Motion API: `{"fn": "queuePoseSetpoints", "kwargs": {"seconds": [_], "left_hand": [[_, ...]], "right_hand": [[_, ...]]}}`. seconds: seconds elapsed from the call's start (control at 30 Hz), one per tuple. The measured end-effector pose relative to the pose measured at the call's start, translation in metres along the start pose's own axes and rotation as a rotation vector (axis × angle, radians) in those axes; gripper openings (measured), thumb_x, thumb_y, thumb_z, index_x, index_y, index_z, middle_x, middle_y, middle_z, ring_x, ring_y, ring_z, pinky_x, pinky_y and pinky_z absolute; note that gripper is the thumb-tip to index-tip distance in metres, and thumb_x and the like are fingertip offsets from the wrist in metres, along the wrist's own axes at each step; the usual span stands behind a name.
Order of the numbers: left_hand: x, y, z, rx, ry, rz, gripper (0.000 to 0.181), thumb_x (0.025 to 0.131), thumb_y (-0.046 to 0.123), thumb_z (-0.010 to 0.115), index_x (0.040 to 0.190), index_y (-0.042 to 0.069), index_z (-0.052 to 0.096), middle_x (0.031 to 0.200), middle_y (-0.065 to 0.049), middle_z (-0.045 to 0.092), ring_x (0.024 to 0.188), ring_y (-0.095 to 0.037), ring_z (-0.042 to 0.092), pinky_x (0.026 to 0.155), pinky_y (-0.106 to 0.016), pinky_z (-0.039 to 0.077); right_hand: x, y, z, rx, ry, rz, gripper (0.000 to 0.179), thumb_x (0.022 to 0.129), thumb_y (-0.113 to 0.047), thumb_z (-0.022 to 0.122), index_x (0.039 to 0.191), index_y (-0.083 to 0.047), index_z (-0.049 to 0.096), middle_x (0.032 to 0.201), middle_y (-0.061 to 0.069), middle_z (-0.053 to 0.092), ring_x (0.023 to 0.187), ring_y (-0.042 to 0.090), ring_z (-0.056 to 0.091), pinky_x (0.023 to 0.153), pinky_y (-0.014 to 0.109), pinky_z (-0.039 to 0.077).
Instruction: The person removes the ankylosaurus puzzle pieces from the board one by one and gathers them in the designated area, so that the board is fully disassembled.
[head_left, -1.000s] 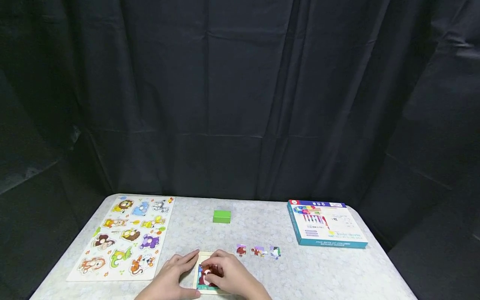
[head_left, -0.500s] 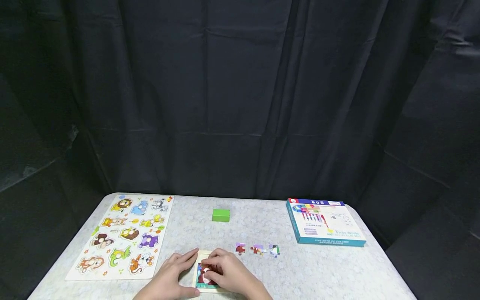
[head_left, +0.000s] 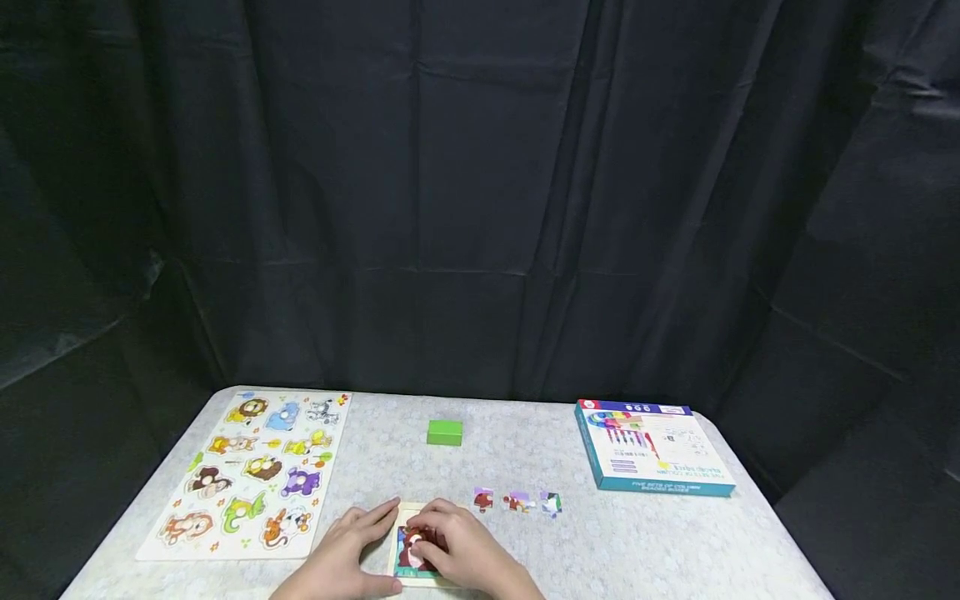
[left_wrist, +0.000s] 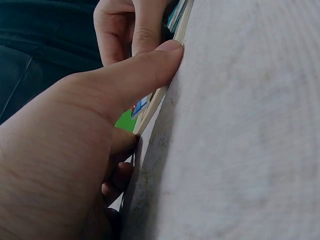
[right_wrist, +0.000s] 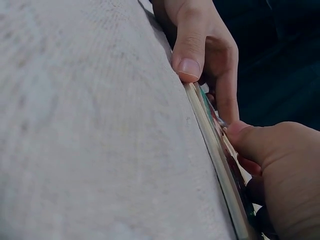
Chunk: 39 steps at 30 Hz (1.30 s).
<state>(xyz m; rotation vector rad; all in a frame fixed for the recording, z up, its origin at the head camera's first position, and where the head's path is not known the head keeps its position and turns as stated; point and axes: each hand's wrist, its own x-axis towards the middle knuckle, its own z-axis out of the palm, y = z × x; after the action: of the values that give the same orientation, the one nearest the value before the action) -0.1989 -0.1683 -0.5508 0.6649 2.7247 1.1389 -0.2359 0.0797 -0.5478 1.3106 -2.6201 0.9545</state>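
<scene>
A small wooden puzzle tray [head_left: 408, 510] lies at the table's near edge, with a brown, white and teal picture [head_left: 406, 562] partly filled in. Along the tray's left side, my left hand [head_left: 348, 554] grips it, thumb at the near corner and index finger at the far one. Over the picture, my right hand [head_left: 471, 546] bends its fingers and thumb together on a puzzle piece, mostly hidden beneath them. From the right wrist view, the right thumb [right_wrist: 245, 135] sits low against the tray's top. Three loose puzzle pieces [head_left: 517, 502] lie in a row right of the tray.
An animal peg puzzle board [head_left: 247, 475] covers the table's left side. A green block [head_left: 445, 432] stands at the back middle, and a flat teal and white box [head_left: 660, 450] lies at the right. Black curtain [head_left: 480, 200] hangs behind the table.
</scene>
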Motion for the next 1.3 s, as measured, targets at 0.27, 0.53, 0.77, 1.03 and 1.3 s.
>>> {"fn": "queuePoseSetpoints", "kwargs": {"seconds": [0.27, 0.53, 0.77, 1.03, 1.3], "left_hand": [[0.001, 0.004, 0.001, 0.053, 0.055, 0.009, 0.1, 0.074, 0.056, 0.092, 0.155, 0.008, 0.055, 0.162, -0.002, 0.051, 0.107, -0.001, 0.045, 0.099, -0.036, 0.043], [-0.002, 0.006, 0.002, 0.038, 0.01, -0.024, 0.102, 0.075, 0.059, 0.089, 0.156, 0.009, 0.054, 0.165, -0.001, 0.048, 0.111, -0.002, 0.045, 0.1, -0.039, 0.043], [-0.002, 0.006, 0.006, 0.052, 0.009, -0.016, 0.102, 0.075, 0.058, 0.09, 0.156, 0.01, 0.054, 0.164, -0.001, 0.049, 0.109, -0.003, 0.044, 0.099, -0.038, 0.043], [-0.007, 0.007, 0.006, 0.027, 0.008, -0.024, 0.102, 0.073, 0.052, 0.093, 0.155, 0.006, 0.054, 0.166, -0.003, 0.046, 0.106, -0.002, 0.043, 0.099, -0.035, 0.042], [-0.004, 0.007, 0.004, 0.05, 0.041, -0.02, 0.101, 0.075, 0.055, 0.091, 0.155, 0.006, 0.054, 0.168, -0.002, 0.044, 0.102, -0.002, 0.041, 0.097, -0.035, 0.041]], "right_hand": [[-0.002, 0.001, 0.0, 0.054, 0.006, 0.043, 0.025, 0.105, -0.024, 0.069, 0.126, -0.012, 0.075, 0.117, -0.005, 0.069, 0.105, 0.001, 0.062, 0.093, 0.026, 0.055], [-0.007, -0.004, -0.004, 0.162, 0.048, 0.084, 0.03, 0.106, -0.024, 0.067, 0.131, -0.01, 0.074, 0.12, -0.003, 0.069, 0.101, 0.001, 0.061, 0.086, 0.024, 0.055], [-0.011, -0.003, -0.02, 0.244, 0.189, 0.127, 0.03, 0.104, -0.025, 0.07, 0.129, -0.009, 0.075, 0.122, 0.001, 0.068, 0.079, -0.002, 0.055, 0.067, 0.021, 0.052], [-0.027, 0.01, -0.045, 0.187, 0.295, 0.148, 0.029, 0.101, -0.021, 0.074, 0.125, -0.005, 0.077, 0.115, 0.003, 0.071, 0.073, 0.0, 0.054, 0.062, 0.021, 0.05], [-0.051, 0.026, -0.063, 0.116, 0.286, 0.195, 0.028, 0.098, -0.017, 0.077, 0.124, -0.007, 0.078, 0.11, -0.001, 0.071, 0.073, -0.001, 0.052, 0.062, 0.022, 0.048]]}}
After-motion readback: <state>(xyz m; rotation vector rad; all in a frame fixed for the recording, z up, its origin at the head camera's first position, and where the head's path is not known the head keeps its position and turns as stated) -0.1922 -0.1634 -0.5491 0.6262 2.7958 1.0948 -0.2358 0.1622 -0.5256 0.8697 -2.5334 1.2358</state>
